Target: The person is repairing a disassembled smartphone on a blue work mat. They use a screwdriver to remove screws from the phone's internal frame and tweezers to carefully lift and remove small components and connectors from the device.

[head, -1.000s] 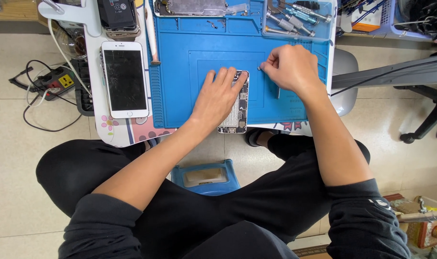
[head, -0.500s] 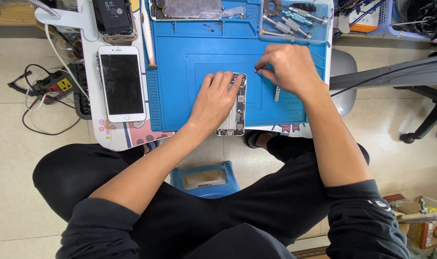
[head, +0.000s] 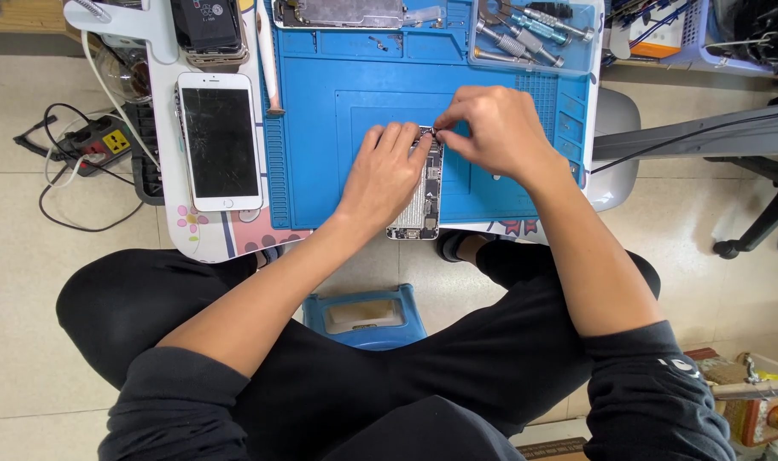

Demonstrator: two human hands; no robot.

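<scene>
Left hand [head: 389, 175] lies palm down, fingers extended, pressing flat on the opened phone chassis [head: 422, 203], which rests on the blue repair mat [head: 338, 137] with its lower end at the mat's front edge. Right hand [head: 491, 128] is closed in a pinch at the chassis's upper end, fingertips [head: 444, 135] meeting beside the left fingertips; whatever they pinch is too small to identify.

Left of the mat, a white smartphone [head: 219, 141] with a cracked dark screen lies face up on the small white table [head: 197, 235]. Farther left, a power strip [head: 99, 141] with cables sits on the tiled floor. At the mat's upper right, several screwdrivers [head: 525, 30] lie in a tray recess. Below the table, a blue stool [head: 365, 316] shows between the person's legs.
</scene>
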